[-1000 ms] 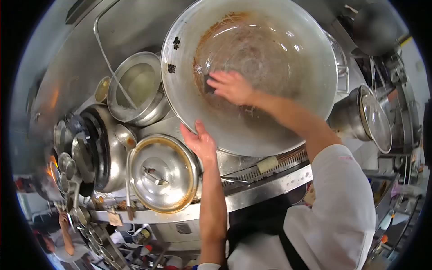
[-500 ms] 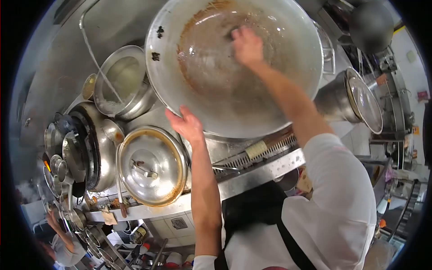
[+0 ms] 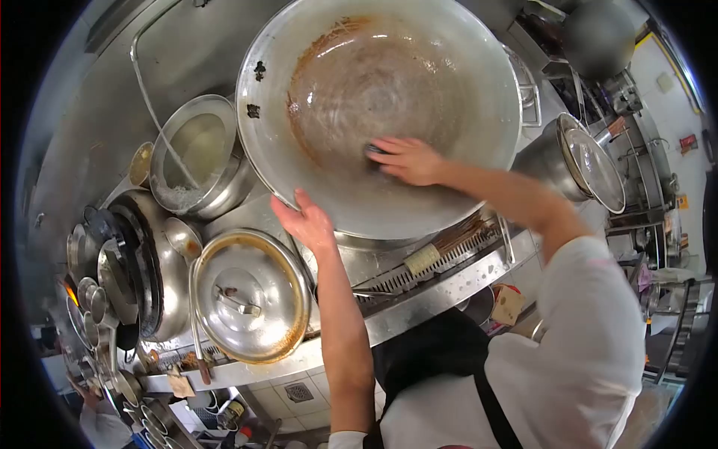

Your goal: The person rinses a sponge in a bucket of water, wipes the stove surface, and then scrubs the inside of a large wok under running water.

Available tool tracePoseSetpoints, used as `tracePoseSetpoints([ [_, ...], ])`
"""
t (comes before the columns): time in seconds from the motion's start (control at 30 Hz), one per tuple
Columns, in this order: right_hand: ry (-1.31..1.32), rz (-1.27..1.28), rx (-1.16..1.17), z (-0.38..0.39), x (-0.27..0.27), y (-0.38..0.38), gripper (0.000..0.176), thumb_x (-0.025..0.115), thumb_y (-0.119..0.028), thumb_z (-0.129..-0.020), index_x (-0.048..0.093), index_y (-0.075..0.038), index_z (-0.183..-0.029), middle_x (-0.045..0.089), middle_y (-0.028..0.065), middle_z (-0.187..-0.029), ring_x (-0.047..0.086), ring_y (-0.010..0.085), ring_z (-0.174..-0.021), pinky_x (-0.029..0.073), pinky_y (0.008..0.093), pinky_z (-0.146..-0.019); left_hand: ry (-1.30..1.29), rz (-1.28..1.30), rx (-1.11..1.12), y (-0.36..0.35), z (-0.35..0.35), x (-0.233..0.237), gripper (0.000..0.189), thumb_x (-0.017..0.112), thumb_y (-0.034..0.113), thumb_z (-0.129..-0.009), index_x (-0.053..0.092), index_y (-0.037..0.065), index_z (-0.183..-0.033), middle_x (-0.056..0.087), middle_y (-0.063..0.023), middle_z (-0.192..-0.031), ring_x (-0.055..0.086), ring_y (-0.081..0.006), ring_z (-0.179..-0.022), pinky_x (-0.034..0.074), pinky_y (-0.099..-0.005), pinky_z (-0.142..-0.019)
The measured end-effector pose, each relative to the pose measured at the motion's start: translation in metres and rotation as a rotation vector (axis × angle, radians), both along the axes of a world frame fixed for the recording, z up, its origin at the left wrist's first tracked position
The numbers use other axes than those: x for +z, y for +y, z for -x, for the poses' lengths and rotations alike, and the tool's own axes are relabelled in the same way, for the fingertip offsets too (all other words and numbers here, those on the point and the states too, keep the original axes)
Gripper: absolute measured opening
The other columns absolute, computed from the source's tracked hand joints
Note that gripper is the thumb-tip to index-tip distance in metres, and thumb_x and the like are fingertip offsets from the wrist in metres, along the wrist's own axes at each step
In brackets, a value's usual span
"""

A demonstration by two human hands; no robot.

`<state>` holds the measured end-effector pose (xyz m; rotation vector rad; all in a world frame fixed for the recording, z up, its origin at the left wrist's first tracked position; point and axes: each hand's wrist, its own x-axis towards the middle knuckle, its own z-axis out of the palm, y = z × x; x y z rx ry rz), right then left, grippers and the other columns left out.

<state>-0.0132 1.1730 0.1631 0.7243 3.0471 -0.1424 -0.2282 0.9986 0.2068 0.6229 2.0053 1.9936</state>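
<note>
A large, wide metal wok (image 3: 479,90) stands tilted toward me, with a brown-stained, wet bottom and two dark marks on its left wall. My left hand (image 3: 307,222) grips its near-left rim, the thumb raised at the edge. Inside, my right hand (image 3: 410,161) presses toward the lower part of the bowl, its fingers over a small dark scouring pad (image 3: 375,150). Most of the pad is hidden under the fingers. Below the wok's near rim lies a bamboo brush (image 3: 424,259) with its bristles pointing right.
Left of the wok, water from a thin bent pipe (image 3: 147,97) runs into a metal basin (image 3: 233,179). A lidded pot (image 3: 250,295), a ladle (image 3: 182,238) and stacked woks (image 3: 138,258) stand nearby. On the right is a tall pot (image 3: 550,161) with strainers. Another person (image 3: 101,423) is at the far lower left.
My right hand has swept from the far part of the wok's bottom down toward the near side with the pad. My left hand stays at the rim. The view has shifted slightly.
</note>
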Motion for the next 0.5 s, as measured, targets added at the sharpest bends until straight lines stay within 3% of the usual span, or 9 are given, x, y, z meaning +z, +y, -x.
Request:
tracePoseSetpoints([
  [0.07,0.014,-0.108,0.120,-0.067,0.020,0.076,0.053,0.053,-0.036,-0.097,0.050,-0.018,-0.147,0.037,0.0066,-0.160,0.039,0.0249,-0.145,0.040,0.0489,-0.112,0.026,-0.026,-0.018,-0.003,0.001,-0.007,0.042,0.055,0.004,-0.097,0.044,-0.012,-0.134,0.061,-0.0235,-0.123,0.059,-0.0300,-0.110,0.044,-0.0377,-0.101],
  [0.13,-0.022,-0.452,-0.329,-0.030,0.074,0.136,0.046,0.055,-0.031,-0.096,0.055,-0.016,-0.140,0.044,0.0081,-0.155,0.044,0.0263,-0.140,0.046,0.0502,-0.104,0.076,-0.022,-0.027,-0.005,0.007,-0.017,0.042,0.055,0.004,-0.097,0.044,-0.012,-0.134,0.060,-0.0239,-0.124,0.059,-0.0299,-0.110,0.044,-0.0376,-0.101],
  [0.2,0.361,-0.604,-0.528,0.057,0.048,0.157,0.043,0.055,-0.027,-0.095,0.057,-0.015,-0.136,0.048,0.0097,-0.151,0.048,0.0262,-0.137,0.045,0.0515,-0.103,0.039,-0.031,-0.034,0.002,0.004,-0.026,0.043,0.055,0.005,-0.097,0.043,-0.012,-0.135,0.059,-0.0258,-0.126,0.058,-0.0317,-0.111,0.044,-0.0380,-0.101],
  [0.27,0.272,-0.531,-0.348,0.132,-0.003,0.115,0.043,0.052,-0.026,-0.097,0.055,-0.015,-0.139,0.047,0.0112,-0.152,0.045,0.0283,-0.139,0.041,0.0529,-0.107,0.030,-0.040,-0.014,0.006,-0.003,-0.019,0.044,0.055,0.006,-0.097,0.043,-0.013,-0.135,0.059,-0.0270,-0.125,0.059,-0.0337,-0.111,0.044,-0.0387,-0.101],
  [0.3,0.366,-0.361,-0.263,0.137,-0.019,0.050,0.047,0.047,-0.028,-0.102,0.049,-0.016,-0.147,0.040,0.0123,-0.158,0.039,0.0307,-0.145,0.031,0.0529,-0.116,0.026,-0.045,0.003,0.005,-0.004,-0.015,0.045,0.055,0.007,-0.097,0.042,-0.013,-0.136,0.058,-0.0281,-0.125,0.059,-0.0356,-0.111,0.044,-0.0393,-0.101],
  [0.37,0.354,0.175,-0.048,0.092,-0.019,-0.031,0.049,0.044,-0.031,-0.106,0.044,-0.016,-0.153,0.032,0.0134,-0.163,0.030,0.0333,-0.150,0.022,0.0524,-0.121,0.072,-0.024,-0.006,0.000,0.003,-0.026,0.045,0.055,0.007,-0.097,0.042,-0.013,-0.136,0.059,-0.0288,-0.124,0.059,-0.0373,-0.110,0.044,-0.0398,-0.101],
  [0.43,0.083,0.502,0.061,0.037,0.009,-0.046,0.052,0.045,-0.031,-0.107,0.039,-0.014,-0.155,0.027,0.0143,-0.165,0.026,0.0327,-0.152,0.017,0.0527,-0.122,0.104,-0.019,0.022,-0.003,0.004,-0.029,0.046,0.055,0.007,-0.097,0.042,-0.013,-0.136,0.059,-0.0295,-0.124,0.060,-0.0389,-0.110,0.044,-0.0402,-0.101],
  [0.5,0.159,0.394,0.262,0.059,0.006,-0.017,0.052,0.048,-0.030,-0.105,0.041,-0.013,-0.154,0.029,0.0157,-0.164,0.028,0.0339,-0.151,0.020,0.0520,-0.122,0.100,0.053,0.066,-0.001,0.002,-0.026,0.040,0.058,0.004,-0.096,0.045,-0.011,-0.131,0.061,-0.0238,-0.118,0.060,-0.0304,-0.104,0.045,-0.0377,-0.098],
])
